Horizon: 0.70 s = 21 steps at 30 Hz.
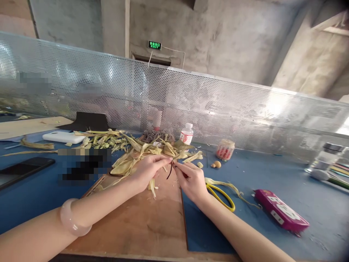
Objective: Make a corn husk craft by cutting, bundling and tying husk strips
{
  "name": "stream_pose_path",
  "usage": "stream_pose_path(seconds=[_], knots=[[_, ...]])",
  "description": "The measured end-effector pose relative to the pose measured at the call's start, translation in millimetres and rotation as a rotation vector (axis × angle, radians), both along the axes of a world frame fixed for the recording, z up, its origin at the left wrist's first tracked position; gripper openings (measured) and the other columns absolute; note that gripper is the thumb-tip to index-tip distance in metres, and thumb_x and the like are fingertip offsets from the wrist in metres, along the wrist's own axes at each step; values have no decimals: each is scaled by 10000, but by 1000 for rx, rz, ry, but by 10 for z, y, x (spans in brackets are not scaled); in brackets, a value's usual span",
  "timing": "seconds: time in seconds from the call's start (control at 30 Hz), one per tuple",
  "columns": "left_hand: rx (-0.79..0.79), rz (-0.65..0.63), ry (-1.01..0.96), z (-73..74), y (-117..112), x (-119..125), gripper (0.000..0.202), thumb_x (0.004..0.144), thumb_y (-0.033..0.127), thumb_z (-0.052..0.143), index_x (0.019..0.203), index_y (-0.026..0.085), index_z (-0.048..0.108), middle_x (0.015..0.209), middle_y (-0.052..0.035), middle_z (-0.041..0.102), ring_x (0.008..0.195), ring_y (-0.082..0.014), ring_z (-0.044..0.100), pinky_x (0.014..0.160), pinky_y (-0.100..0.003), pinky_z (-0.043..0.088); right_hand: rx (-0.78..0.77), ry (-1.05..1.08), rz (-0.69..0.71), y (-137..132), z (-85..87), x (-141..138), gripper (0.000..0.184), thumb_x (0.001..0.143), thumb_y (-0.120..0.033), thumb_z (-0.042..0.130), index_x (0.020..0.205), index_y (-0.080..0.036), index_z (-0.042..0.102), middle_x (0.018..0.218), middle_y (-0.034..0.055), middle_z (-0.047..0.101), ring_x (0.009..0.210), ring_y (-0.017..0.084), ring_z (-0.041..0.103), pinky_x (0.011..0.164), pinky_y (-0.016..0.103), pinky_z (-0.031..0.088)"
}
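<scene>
My left hand (148, 170) is closed in a pinch on pale dried husk strips (152, 185) that hang down under it over a brown board (141, 222). My right hand (191, 179) pinches a thin dark red thread (170, 171) right beside the left fingertips. Both hands meet just in front of a heap of dried corn husks (141, 151). A pale pink bangle (71, 218) sits on my left wrist.
Yellow-handled scissors (222, 198) lie right of my right hand on the blue table (245, 174). Further right is a magenta box (280, 211). A small white bottle (187, 134), a plastic jar (225, 149), a white power bank (63, 137) and a dark phone (23, 169) stand around. A perforated metal screen (174, 98) runs behind.
</scene>
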<state>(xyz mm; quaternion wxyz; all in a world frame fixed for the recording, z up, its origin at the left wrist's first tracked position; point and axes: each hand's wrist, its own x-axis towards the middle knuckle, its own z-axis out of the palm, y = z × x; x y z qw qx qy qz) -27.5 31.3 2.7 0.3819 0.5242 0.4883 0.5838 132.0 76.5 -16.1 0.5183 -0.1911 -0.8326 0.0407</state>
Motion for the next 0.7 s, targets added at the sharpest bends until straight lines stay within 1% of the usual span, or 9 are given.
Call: stream_pose_path(seconds=[0.07, 0.17, 0.23, 0.3, 0.37, 0.47, 0.57, 0.63, 0.7], knots=[[-7, 30, 47, 11, -15, 17, 260, 728, 424, 659, 776, 168, 671, 466, 58, 332, 417, -59, 246, 416, -252, 127, 50, -45, -20, 14, -12, 4, 229, 874, -168, 467, 877, -150, 695, 574, 22, 552, 574, 145, 493, 562, 250, 393], [-40, 41, 55, 27, -33, 35, 280, 735, 435, 645, 800, 164, 673, 453, 62, 314, 408, -62, 235, 415, -257, 121, 98, -70, -44, 19, -10, 12, 235, 881, -173, 453, 853, -161, 685, 557, 19, 539, 567, 146, 491, 565, 248, 394], [-52, 10, 47, 33, -38, 36, 288, 736, 434, 643, 824, 162, 674, 452, 66, 307, 409, -62, 225, 415, -255, 115, 119, -85, -56, 9, -2, 15, 233, 879, -174, 452, 826, -164, 679, 554, 19, 537, 564, 147, 487, 563, 247, 394], [-40, -44, 33, 34, -36, 31, 285, 733, 420, 648, 846, 160, 677, 472, 60, 334, 425, -62, 235, 419, -248, 112, 133, -101, -57, -7, 5, 14, 232, 874, -169, 455, 795, -161, 673, 556, 24, 544, 566, 148, 489, 566, 247, 400], [-19, -80, 9, 33, -31, 22, 259, 730, 398, 657, 829, 159, 679, 486, 55, 355, 437, -61, 244, 422, -246, 111, 132, -101, -28, -18, 9, 11, 226, 872, -162, 454, 807, -154, 670, 583, 34, 576, 580, 150, 510, 580, 247, 415], [-1, -76, -45, 33, -18, 7, 209, 721, 371, 677, 762, 166, 673, 454, 66, 309, 418, -55, 217, 422, -257, 100, 82, -58, 25, -16, 7, 7, 222, 876, -164, 449, 906, -146, 668, 662, 53, 638, 610, 152, 560, 594, 241, 439], [-9, -77, -110, 36, -5, -5, 192, 717, 366, 685, 724, 176, 660, 439, 75, 269, 404, -51, 183, 418, -262, 89, -17, -19, 38, -14, 0, 1, 234, 880, -187, 453, 981, -148, 660, 718, 65, 662, 635, 151, 593, 592, 233, 447], [-13, -84, -143, 39, 0, -8, 186, 718, 360, 684, 707, 177, 650, 441, 77, 260, 405, -50, 177, 417, -258, 89, -64, -18, 36, -33, 1, 3, 237, 881, -217, 458, 999, -148, 652, 686, 51, 644, 597, 141, 575, 566, 231, 434], [-12, -97, -168, 41, 1, -10, 182, 719, 350, 682, 691, 176, 640, 440, 81, 240, 407, -49, 166, 417, -253, 90, -82, -25, 33, -69, 13, 18, 245, 876, -243, 460, 1019, -146, 633, 581, 6, 574, 520, 122, 516, 521, 226, 402]])
